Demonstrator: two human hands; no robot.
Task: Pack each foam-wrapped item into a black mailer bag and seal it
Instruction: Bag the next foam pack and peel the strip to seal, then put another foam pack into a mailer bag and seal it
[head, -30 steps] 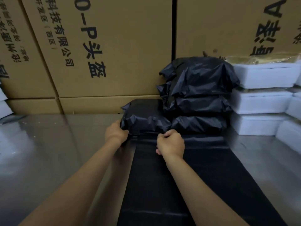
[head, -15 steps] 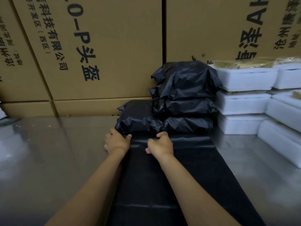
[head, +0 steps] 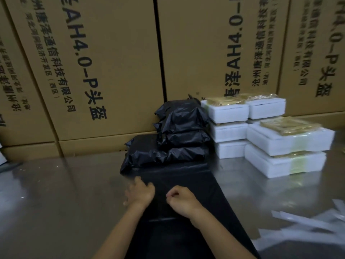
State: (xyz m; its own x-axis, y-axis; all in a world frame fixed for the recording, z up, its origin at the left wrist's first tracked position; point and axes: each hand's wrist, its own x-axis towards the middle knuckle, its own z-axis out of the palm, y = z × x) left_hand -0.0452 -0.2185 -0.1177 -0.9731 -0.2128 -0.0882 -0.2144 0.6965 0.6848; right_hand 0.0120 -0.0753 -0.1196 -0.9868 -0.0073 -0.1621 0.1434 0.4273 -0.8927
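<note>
A flat stack of empty black mailer bags [head: 197, 186] lies on the steel table [head: 65, 193] in front of me. My left hand [head: 140, 193] rests at its left edge with fingers curled on the top bag. My right hand [head: 182, 201] pinches the same bag just to the right. Beyond them a sealed black parcel [head: 143, 153] lies flat beside a pile of three sealed black parcels [head: 183, 124]. Foam-wrapped items [head: 229, 113] in white foam with yellowish film are stacked to the right, with two bigger ones [head: 289, 141] nearer.
Tall cardboard cartons [head: 112, 62] with printed text form a wall along the back of the table. Loose white strips [head: 298, 225] lie on the table at the right. Bare steel stretches to my left.
Both hands have drawn back from the sealed parcel toward me and now curl on the flat bags. The view has swung right, bringing more foam items and the white strips into sight.
</note>
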